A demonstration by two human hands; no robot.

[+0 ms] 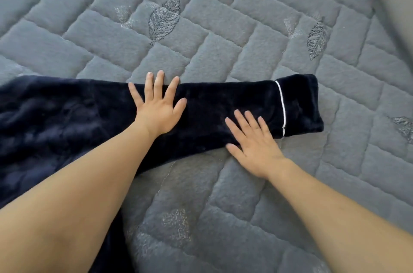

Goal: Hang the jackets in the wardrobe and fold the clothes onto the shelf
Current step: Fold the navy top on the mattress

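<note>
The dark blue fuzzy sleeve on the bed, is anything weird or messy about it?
Nothing looks torn, stained or spilled. The navy fleece sleeve lies stretched flat across the grey quilted bed cover, its white-piped cuff at the right end. The left hand and right hand press it flat with straight fingers. Only the bulk of the garment at left is rumpled.

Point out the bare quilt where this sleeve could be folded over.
Free: the grey quilt beyond the navy sleeve, and the strip right of its cuff. Crowded: the left, under the garment's body; both the left hand and right hand press the sleeve.
</note>
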